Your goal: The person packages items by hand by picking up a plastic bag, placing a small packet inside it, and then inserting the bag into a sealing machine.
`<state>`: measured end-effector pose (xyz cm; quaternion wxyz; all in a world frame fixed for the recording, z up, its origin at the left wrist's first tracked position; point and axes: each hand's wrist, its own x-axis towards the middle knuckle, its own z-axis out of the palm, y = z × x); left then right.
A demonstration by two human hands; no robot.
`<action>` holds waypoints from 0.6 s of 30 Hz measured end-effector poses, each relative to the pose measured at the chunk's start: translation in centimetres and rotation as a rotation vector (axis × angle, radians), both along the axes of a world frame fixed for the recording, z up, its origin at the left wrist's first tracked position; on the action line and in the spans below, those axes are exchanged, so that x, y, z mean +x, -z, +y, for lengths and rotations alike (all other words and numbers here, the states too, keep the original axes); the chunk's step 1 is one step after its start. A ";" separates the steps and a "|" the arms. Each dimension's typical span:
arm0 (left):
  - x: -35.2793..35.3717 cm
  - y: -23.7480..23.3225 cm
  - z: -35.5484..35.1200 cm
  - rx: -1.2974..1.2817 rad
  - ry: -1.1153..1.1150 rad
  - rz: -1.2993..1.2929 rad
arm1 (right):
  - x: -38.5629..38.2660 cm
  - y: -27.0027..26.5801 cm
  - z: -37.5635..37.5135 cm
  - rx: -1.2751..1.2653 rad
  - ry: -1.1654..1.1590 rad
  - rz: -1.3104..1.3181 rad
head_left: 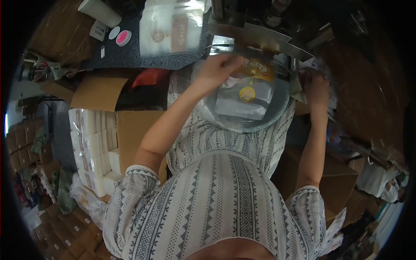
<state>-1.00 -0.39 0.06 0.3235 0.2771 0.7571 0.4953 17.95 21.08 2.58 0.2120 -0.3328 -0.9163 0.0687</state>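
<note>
On my lap sits a round basin [281,107] lined with clear plastic. A clear plastic bag [234,104] with a gold printed top and a round yellow mark lies over it. My left hand [216,71] is closed at the bag's upper left corner, thumb and fingers pinched together there. Just beyond the bag stands a metal machine [260,37] with a long bar across it. My right hand [317,86] is to the right of the basin, its fingers curled beside some crumpled clear plastic [298,91]. Shadow hides what those fingers hold, if anything.
Stacked white packs [171,30] in clear wrap stand on a dark mat [125,56] beside a pink round tin [123,38] and a white cup [99,13]. At left, an open carton [138,134] adjoins more white packs [89,147]. Another carton [333,186] stands at right.
</note>
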 end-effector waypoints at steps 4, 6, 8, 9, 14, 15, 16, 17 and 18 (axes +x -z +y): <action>-6.6 3.5 -5.1 0.040 -0.282 1.097 | 0.2 1.0 1.8 -0.213 -0.133 -0.061; -7.3 3.6 -6.6 -0.273 -0.260 1.653 | 0.0 0.5 2.1 -0.302 -0.175 -0.073; -5.5 2.6 -8.3 -0.063 -0.067 1.394 | 0.4 -0.6 1.3 -0.306 -0.021 -0.165; -4.7 1.9 -9.4 -0.068 -0.065 1.389 | 0.7 -1.4 0.6 -0.310 -0.022 -0.171; -0.2 -1.8 -9.7 -0.191 -0.299 1.082 | -1.2 -5.3 -4.1 -0.551 -0.235 0.122; 0.5 -2.5 -9.3 -0.189 -0.297 1.083 | -2.0 -5.4 -5.4 -0.550 -0.233 0.124; 1.0 -3.2 -9.0 -0.129 -0.278 1.079 | -3.0 -5.3 -6.8 -0.596 -0.393 0.193; 1.5 -3.6 -8.7 -0.069 -0.261 1.073 | -3.7 -5.2 -7.7 -0.638 -0.555 0.261; 1.8 -3.8 -8.4 -0.067 -0.262 1.076 | -4.2 -4.9 -8.1 -0.636 -0.556 0.263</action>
